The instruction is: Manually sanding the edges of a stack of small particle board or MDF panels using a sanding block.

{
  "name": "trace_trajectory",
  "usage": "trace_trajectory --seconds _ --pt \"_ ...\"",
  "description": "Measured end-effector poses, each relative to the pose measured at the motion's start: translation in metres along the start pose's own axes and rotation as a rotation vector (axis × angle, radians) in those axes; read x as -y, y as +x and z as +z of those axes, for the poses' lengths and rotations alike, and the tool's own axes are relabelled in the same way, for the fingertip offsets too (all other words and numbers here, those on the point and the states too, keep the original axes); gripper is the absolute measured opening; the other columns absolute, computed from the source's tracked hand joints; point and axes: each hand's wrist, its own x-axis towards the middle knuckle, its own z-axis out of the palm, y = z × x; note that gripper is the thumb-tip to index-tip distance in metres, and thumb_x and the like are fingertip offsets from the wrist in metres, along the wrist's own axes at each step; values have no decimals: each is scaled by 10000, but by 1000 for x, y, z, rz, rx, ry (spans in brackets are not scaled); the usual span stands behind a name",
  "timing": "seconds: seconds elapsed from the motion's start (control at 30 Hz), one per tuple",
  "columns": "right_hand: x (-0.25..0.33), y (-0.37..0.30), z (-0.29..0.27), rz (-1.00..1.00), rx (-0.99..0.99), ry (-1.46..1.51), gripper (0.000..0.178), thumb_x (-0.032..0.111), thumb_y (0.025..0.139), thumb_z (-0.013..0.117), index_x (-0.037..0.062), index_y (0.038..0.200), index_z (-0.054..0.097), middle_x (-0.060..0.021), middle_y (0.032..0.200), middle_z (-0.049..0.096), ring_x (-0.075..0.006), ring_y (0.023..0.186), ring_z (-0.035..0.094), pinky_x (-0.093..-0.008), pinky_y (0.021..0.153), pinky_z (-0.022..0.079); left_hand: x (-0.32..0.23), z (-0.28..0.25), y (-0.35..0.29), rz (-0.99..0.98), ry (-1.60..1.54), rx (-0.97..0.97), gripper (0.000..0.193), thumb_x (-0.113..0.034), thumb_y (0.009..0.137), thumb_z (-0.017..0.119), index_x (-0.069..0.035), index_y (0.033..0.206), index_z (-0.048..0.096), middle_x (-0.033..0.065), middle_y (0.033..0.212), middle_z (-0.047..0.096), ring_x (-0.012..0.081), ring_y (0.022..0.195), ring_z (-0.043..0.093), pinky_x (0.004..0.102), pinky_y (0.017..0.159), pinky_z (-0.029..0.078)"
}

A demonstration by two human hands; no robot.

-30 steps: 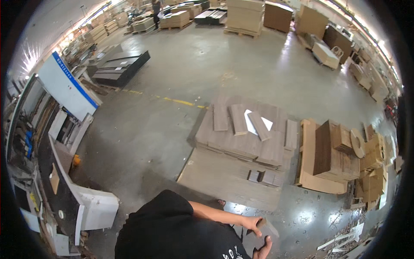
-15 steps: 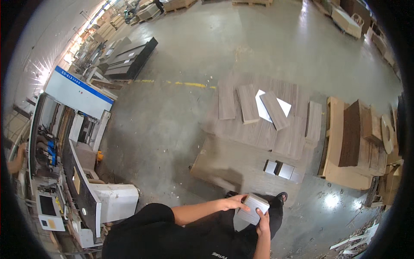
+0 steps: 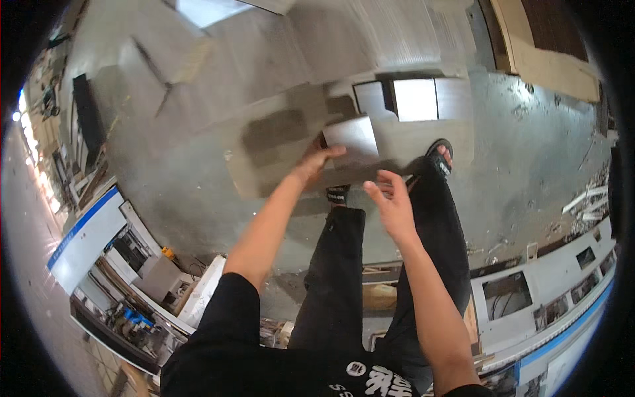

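A small block of stacked wood-grain panels (image 3: 354, 140), pale and shiny on top, is in my left hand (image 3: 317, 162), with the thumb over its near left edge. It is low over a wide brown board (image 3: 264, 169); I cannot tell whether it touches it. My right hand (image 3: 397, 208) is apart from the block, nearer to me, its fingers spread and nothing in them. Just beyond lie similar small panel pieces: a dark-edged one (image 3: 372, 99) and a bright white-looking one (image 3: 416, 100).
Larger wood-grain boards (image 3: 297, 49) cover the far side, with a white sheet (image 3: 211, 10) on them. My sandalled feet (image 3: 440, 157) stand at the board's near edge. Machines flank me: a white-and-blue one (image 3: 86, 235) at left, another (image 3: 542, 291) at right. A pallet (image 3: 555, 73) stands far right.
The view has tipped down and come closer to the boards. Both hands held the panel block near my lap; now my left hand has it out over the board, and my right has let go.
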Motion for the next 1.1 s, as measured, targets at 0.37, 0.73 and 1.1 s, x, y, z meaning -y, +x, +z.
trace_trajectory --seconds 0.37,0.73,1.1 --pt "46 17 3 204 274 375 515 335 1062 762 -1 1414 594 -116 1268 682 -198 1124 655 -362 1009 536 18 -27 166 0 64 -20 773 -269 816 951 -96 1479 595 33 1459 638 216 1350 549 391 1154 395" --pt "51 36 7 261 211 542 452 286 1081 737 -13 1392 600 -81 1215 684 -150 1083 618 -317 996 516 29 -17 207 -113 -117 139 826 -303 784 937 -109 1510 594 35 1529 584 229 1457 430 432 1234 272" --pt "63 39 17 264 207 637 458 260 1087 730 -16 1419 577 -72 1234 669 -130 1067 591 -302 988 502 35 19 209 -39 -166 42 472 -141 881 862 -48 1309 685 64 1284 717 238 1209 651 372 1112 504"
